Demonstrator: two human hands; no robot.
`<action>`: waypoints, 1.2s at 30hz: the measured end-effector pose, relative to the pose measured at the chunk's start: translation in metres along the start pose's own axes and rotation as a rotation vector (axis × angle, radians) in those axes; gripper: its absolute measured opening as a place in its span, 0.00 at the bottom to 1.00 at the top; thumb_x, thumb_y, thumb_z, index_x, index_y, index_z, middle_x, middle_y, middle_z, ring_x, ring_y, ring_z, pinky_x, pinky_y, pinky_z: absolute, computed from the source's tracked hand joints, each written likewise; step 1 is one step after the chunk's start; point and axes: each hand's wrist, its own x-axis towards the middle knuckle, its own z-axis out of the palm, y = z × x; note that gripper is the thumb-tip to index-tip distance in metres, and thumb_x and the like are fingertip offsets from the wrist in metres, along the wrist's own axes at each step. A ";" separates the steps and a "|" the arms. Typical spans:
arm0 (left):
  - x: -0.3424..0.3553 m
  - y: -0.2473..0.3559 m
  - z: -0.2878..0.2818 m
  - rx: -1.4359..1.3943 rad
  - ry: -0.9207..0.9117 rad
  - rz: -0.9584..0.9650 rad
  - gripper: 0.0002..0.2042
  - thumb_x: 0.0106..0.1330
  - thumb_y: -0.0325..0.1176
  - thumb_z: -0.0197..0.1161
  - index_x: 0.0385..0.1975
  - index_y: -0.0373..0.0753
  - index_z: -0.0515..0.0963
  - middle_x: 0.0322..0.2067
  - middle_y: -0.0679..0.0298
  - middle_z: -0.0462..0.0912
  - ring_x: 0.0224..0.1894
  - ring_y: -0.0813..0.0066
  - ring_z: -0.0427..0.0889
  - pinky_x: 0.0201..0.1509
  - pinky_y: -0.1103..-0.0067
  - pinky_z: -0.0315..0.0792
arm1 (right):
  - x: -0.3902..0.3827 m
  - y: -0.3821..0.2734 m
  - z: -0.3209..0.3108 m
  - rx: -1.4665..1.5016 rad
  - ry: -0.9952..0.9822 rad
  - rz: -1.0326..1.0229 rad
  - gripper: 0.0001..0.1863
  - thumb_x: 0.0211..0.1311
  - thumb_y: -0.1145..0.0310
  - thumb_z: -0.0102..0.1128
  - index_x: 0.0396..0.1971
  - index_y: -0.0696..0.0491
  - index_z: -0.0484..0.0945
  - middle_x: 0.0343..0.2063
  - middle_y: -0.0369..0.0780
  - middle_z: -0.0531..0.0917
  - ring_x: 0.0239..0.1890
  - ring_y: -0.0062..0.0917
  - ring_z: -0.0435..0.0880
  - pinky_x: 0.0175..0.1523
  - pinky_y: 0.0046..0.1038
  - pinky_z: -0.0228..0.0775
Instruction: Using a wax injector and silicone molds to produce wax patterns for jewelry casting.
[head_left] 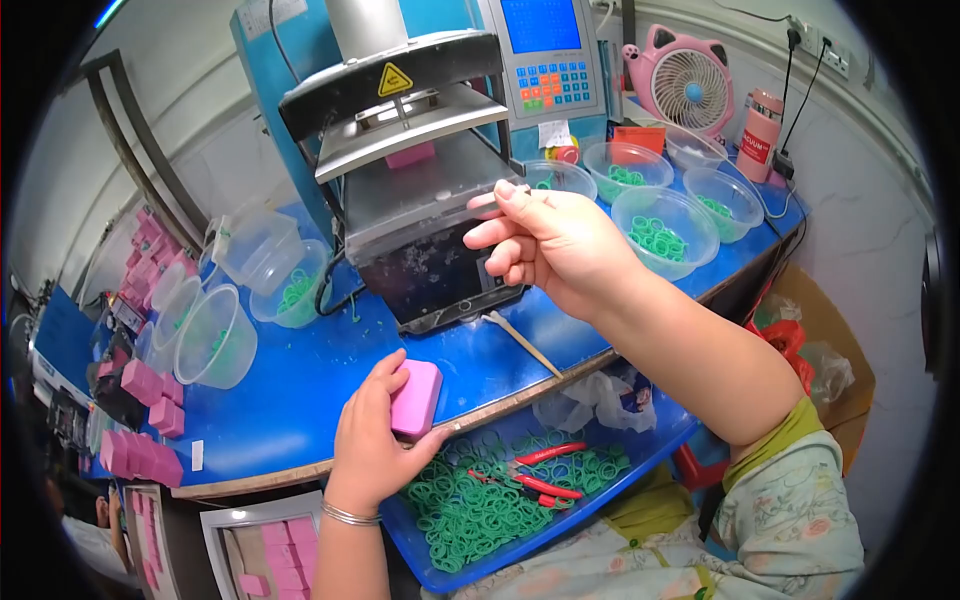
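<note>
My left hand (375, 440) lies at the front edge of the blue table, its fingers along one side of a pink rectangular block (418, 398) and its thumb below it. Raised before the press machine (425, 205), my right hand (560, 240) has its thumb against the forefinger and the other fingers curled. Anything pinched there is too small to make out. Beneath my hands, a blue tray (415, 560) contains many green rings (470, 520) and red-handled pliers (548, 470). Another pink piece (410, 156) sits inside the press.
A wooden-handled brush (525, 345) lies by the press base. Clear bowls with green rings (665, 238) stand at right, more bowls (215, 340) at left. Pink blocks (140, 455) are stacked at far left. A pink fan (688, 85) and pink bottle (760, 135) stand behind.
</note>
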 end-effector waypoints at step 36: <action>-0.337 -0.163 -0.107 0.508 0.597 -1.434 0.34 0.42 0.36 0.73 0.48 0.28 0.65 0.49 0.47 0.66 0.48 0.56 0.71 0.50 0.71 0.69 | 0.030 -0.011 -0.026 -0.008 -0.353 0.204 0.16 0.67 0.55 0.42 0.29 0.53 0.68 0.22 0.35 0.71 0.20 0.22 0.66 0.28 0.24 0.58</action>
